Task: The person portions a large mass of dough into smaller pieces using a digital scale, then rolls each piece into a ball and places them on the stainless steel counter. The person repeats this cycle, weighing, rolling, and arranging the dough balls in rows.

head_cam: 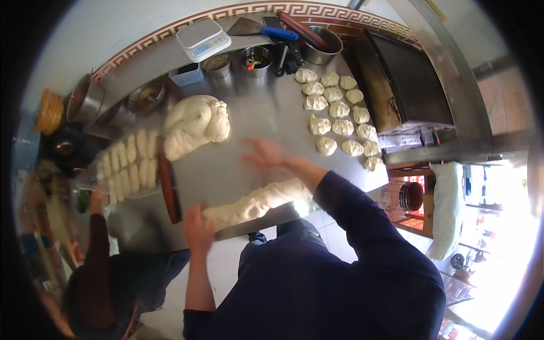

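Note:
A long dough roll (259,203) lies along the near edge of the steel table, lumpy on top. My left hand (198,231) is at its left end, thumb and fingers around the tip; blur hides whether it grips. Over the middle of the table, beyond the roll, my right hand (267,153) is blurred, with fingers apart and nothing in them. Several torn dough pieces (339,109) sit in rough rows at the right. A large dough mass (191,121) rests at the back left. Left of my left hand lies a dark red rolling pin (169,182).
A co-worker's hand (98,197) touches plastic film over several dough strips (127,165) at left. Along the back stand a kitchen scale (203,39), a blue-handled scraper (263,29), metal bowls and a pot (325,55). A dark appliance (408,80) borders the right side.

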A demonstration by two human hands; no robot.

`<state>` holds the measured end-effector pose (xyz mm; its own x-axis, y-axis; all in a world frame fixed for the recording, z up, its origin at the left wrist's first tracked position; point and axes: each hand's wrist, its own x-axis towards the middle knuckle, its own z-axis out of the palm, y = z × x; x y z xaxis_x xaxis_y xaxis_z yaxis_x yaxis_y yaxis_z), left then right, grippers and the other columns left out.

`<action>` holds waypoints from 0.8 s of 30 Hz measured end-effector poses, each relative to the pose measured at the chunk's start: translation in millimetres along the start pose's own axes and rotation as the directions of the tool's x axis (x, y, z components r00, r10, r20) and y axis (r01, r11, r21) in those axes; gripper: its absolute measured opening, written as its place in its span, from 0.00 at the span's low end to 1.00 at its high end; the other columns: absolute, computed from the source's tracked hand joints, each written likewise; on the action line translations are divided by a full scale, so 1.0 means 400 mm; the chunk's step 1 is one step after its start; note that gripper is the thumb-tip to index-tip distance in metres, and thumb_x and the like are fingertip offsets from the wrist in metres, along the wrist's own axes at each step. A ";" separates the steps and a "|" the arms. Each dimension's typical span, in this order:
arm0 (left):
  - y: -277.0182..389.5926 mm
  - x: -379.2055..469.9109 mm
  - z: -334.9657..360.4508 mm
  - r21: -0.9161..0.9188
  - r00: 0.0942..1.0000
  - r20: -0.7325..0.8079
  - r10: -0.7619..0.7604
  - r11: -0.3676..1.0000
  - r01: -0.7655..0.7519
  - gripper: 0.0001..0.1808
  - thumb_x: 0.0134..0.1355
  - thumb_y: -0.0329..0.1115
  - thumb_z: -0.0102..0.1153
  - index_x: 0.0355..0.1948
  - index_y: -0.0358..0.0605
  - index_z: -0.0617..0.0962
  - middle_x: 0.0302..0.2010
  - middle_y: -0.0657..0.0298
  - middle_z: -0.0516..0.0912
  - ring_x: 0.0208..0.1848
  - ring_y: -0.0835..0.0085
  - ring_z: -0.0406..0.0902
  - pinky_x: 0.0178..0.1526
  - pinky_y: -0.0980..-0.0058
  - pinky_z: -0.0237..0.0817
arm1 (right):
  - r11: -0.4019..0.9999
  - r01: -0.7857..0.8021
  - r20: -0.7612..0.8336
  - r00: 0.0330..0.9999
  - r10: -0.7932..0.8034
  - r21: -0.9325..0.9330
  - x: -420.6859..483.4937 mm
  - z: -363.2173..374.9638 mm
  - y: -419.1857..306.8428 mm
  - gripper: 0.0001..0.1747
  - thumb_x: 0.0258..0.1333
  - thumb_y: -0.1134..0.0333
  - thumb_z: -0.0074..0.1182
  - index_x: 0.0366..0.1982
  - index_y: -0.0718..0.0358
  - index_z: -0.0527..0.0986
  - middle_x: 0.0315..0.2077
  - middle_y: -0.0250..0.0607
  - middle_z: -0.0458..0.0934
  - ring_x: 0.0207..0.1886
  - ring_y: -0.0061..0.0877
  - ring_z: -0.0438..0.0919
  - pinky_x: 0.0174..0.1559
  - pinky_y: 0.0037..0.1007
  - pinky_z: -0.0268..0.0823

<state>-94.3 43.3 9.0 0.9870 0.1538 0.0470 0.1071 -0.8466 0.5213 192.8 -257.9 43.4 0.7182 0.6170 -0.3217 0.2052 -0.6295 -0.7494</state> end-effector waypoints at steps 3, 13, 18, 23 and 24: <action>0.040 -0.021 0.085 0.070 0.995 -0.101 0.008 0.998 -0.001 0.40 0.60 0.43 0.71 0.72 0.40 0.77 0.64 0.46 0.82 0.67 0.41 0.77 0.72 0.43 0.65 | 0.971 0.031 -0.550 0.820 -0.160 -0.237 0.236 -0.213 0.039 0.49 0.74 0.37 0.60 0.80 0.65 0.65 0.76 0.58 0.72 0.81 0.51 0.68 0.83 0.47 0.56; 0.052 -0.001 0.148 0.061 0.961 -0.254 -0.109 0.990 0.128 0.28 0.65 0.46 0.61 0.62 0.41 0.83 0.58 0.47 0.83 0.61 0.41 0.76 0.67 0.42 0.64 | 0.960 -0.225 -0.131 0.970 0.204 -0.166 0.699 -0.525 0.098 0.59 0.70 0.18 0.40 0.61 0.72 0.82 0.62 0.58 0.86 0.70 0.51 0.80 0.73 0.46 0.68; 0.065 0.000 0.151 0.078 0.954 -0.258 -0.155 0.981 0.180 0.28 0.66 0.47 0.59 0.62 0.42 0.84 0.58 0.47 0.82 0.62 0.41 0.75 0.68 0.43 0.64 | 0.818 0.280 -0.515 0.662 -0.544 -0.503 0.352 -0.266 0.092 0.26 0.73 0.58 0.60 0.64 0.68 0.79 0.66 0.56 0.83 0.69 0.52 0.80 0.72 0.49 0.72; 0.063 0.010 0.141 0.050 0.955 -0.260 -0.143 0.986 0.161 0.28 0.68 0.50 0.59 0.63 0.44 0.84 0.59 0.48 0.82 0.63 0.42 0.75 0.69 0.44 0.64 | 0.561 0.684 0.440 0.729 -0.524 -0.466 -0.028 0.005 0.175 0.42 0.75 0.53 0.56 0.82 0.65 0.63 0.82 0.56 0.63 0.86 0.47 0.60 0.86 0.50 0.51; 0.062 0.010 0.141 0.038 0.955 -0.247 -0.165 0.983 0.180 0.29 0.69 0.51 0.58 0.63 0.44 0.84 0.59 0.47 0.82 0.63 0.42 0.74 0.69 0.44 0.64 | 0.678 0.568 0.307 0.823 -0.479 -0.466 -0.016 0.014 0.201 0.44 0.76 0.50 0.54 0.83 0.66 0.61 0.83 0.56 0.60 0.87 0.46 0.57 0.87 0.49 0.47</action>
<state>-81.0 -6.0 -25.9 0.8949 0.4128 0.1695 0.2875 -0.8238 0.4885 200.8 -309.9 -18.0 0.2888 0.9537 -0.0835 0.8573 -0.2965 -0.4210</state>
